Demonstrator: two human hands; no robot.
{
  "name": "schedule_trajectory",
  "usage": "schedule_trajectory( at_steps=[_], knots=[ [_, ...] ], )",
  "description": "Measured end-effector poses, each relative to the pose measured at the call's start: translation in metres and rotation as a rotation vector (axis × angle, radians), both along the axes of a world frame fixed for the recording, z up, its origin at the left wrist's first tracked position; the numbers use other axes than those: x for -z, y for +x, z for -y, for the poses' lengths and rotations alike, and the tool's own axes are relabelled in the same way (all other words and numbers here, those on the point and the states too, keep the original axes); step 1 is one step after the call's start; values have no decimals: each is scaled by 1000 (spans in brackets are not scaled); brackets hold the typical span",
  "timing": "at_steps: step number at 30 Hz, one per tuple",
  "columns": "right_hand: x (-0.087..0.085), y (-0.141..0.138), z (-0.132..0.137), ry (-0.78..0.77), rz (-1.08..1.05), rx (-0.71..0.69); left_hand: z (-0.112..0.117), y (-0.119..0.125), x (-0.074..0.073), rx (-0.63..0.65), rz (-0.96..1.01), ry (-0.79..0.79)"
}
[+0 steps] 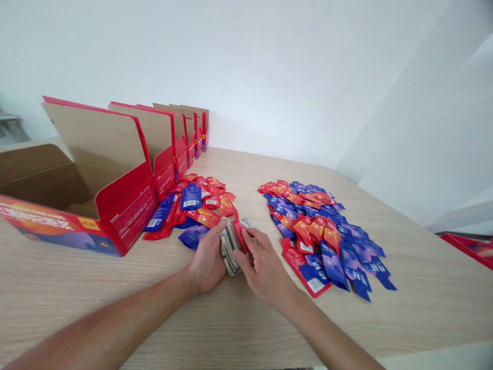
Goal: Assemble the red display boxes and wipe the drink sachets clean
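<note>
Near the table's front, my left hand (209, 258) is closed round a bunched grey-and-white striped cloth (230, 251). My right hand (265, 264) pinches a narrow red packet (239, 234) between thumb and fingers, against the cloth. Part of the packet is hidden by those fingers. Just beyond my hands lies a loose pile of red, orange and blue packets (211, 201), some with white barcode labels. A second, larger spread of blue and red-orange packets (319, 226) lies to the right of my right hand.
A row of open red cardboard boxes (131, 216) with raised lids runs along the left, away toward the white wall (269, 77). They stand on a pale wood table (239, 160). A red, dark-edged object (472, 249) juts in at the right edge.
</note>
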State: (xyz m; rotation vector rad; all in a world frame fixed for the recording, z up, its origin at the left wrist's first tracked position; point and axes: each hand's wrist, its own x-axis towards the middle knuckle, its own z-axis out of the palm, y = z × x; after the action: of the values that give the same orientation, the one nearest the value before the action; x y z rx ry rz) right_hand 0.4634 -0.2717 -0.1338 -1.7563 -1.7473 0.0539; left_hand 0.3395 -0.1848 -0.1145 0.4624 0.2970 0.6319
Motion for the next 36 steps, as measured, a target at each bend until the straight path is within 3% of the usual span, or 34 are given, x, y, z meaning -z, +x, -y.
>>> schedule_trajectory(
  at_steps=[7, 11, 14, 19, 24, 29, 33, 36],
  knots=[
    [-27, 13, 14, -43, 37, -138, 1, 1, -2, 19, -49, -28],
    [-56, 31, 2, 80, -37, 50, 4, 5, -4, 51, -43, -36],
    [-73, 29, -23, 168, -74, 156, 5, 10, -2, 85, -34, -67],
    [-90, -10, -101, 70, 110, -82, 3, 14, 11, 16, -10, -41],
    [-89, -49, -177, -64, 477, -164, 3, 13, 13, 29, -60, -53],
    [-71, -61, -200, -175, 540, -288, 3, 10, 6, -30, -63, -67],
    [-71, -43, -192, -164, 435, -358, 2, 9, 8, -44, -77, -76],
    [-77, 3, -188, -138, 338, -182, 3, 8, 10, -12, -116, -94]
  ],
)
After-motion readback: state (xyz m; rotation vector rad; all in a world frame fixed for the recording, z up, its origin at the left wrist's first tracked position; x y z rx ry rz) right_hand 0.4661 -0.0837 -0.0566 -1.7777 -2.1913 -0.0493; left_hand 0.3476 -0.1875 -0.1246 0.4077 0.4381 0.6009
